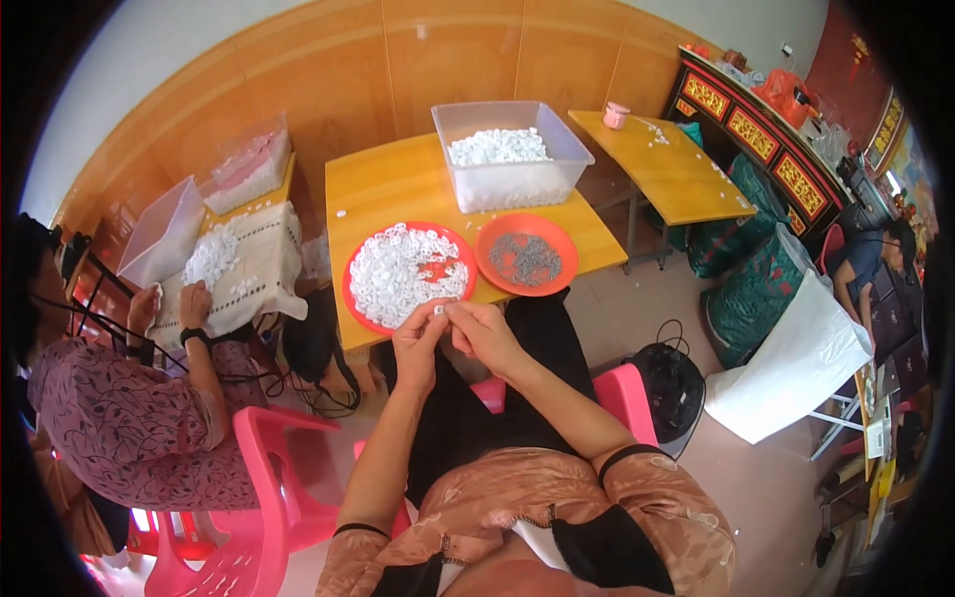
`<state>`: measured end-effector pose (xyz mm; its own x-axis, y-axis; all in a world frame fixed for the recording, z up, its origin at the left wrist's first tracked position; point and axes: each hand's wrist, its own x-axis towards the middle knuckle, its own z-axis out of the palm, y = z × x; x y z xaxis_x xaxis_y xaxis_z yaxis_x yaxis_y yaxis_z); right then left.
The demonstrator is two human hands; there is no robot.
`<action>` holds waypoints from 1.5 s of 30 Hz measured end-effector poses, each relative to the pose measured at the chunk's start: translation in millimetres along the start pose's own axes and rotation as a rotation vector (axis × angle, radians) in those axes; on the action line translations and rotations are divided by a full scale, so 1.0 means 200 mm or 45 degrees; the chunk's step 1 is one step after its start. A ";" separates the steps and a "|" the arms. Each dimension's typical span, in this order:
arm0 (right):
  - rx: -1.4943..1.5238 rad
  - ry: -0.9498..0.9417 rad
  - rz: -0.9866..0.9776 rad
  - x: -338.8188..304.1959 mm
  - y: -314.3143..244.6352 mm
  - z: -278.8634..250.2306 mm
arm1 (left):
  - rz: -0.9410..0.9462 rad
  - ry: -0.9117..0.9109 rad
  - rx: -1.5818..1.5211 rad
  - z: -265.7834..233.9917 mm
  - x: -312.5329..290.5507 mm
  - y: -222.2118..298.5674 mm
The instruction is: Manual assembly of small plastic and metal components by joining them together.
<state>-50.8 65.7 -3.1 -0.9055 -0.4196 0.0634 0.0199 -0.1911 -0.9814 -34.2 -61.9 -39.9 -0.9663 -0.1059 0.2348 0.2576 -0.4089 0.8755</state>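
Observation:
My two hands meet just in front of the table's near edge, close to a red plate (350, 298) heaped with small white plastic pieces (393, 264). Between thumb and fingers, my left hand (418, 343) pinches one small white plastic piece (439, 310). My right hand (484, 336) is closed in a pinch right beside that piece; whatever its fingertips hold is too small to make out. An orange-red bowl (550, 225) right of the plate contains many small grey metal parts, likely screws (525, 261).
A clear plastic bin (517, 189) of white pieces stands farther back on the yellow table (363, 184). At left, a co-worker's hands (196, 303) are at a cloth-covered table (264, 254). A pink chair (269, 468), black bin (668, 388) and green sacks (756, 303) stand around.

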 end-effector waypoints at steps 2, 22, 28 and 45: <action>0.051 -0.060 0.098 0.02 -0.01 -0.04 | 0.028 0.017 0.026 0.00 0.01 0.00; -0.954 -0.111 -0.139 0.54 -0.06 -0.27 | -0.211 0.234 0.150 -0.02 0.03 -0.04; -1.257 -0.066 -0.240 0.68 0.04 -0.38 | -0.271 0.136 0.159 -0.02 0.03 -0.06; -2.042 -0.006 -0.360 0.85 0.22 -0.22 | -0.284 0.110 0.163 -0.03 0.02 -0.05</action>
<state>-222.3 25.3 -43.4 -0.8020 -0.5368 0.2619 -0.5775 0.8089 -0.1104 -40.8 -64.3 -49.9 -0.9945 -0.1051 -0.0022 0.0310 -0.3137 0.9490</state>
